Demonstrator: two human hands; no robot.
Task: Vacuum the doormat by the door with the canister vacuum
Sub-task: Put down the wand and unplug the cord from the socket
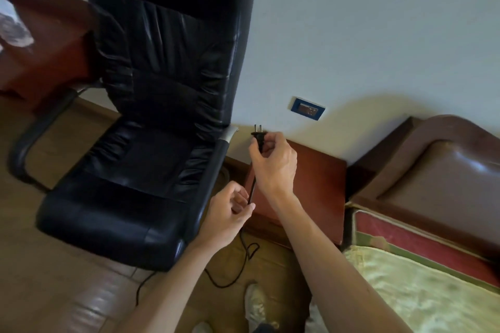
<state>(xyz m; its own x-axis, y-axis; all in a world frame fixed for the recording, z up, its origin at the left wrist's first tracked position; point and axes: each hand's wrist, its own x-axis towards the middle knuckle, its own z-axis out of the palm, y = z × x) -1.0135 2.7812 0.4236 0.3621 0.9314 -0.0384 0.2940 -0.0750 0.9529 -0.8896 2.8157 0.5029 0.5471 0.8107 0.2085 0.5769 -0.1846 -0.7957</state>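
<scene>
My right hand [273, 162] pinches a black two-prong plug [258, 136], prongs pointing up, held in the air below and left of a blue-framed wall outlet [308, 111]. The black power cord [251, 189] drops from the plug into my left hand [230, 213], which grips it lower down. From there the cord trails in loops over the wooden floor [230, 276]. Neither the canister vacuum nor the doormat shows in view.
A black leather office chair [151, 121] stands close on the left against the white wall. A reddish wooden nightstand [311, 189] sits below the outlet, and a bed with a brown headboard [433, 170] fills the right. My shoes [255, 305] are at the bottom.
</scene>
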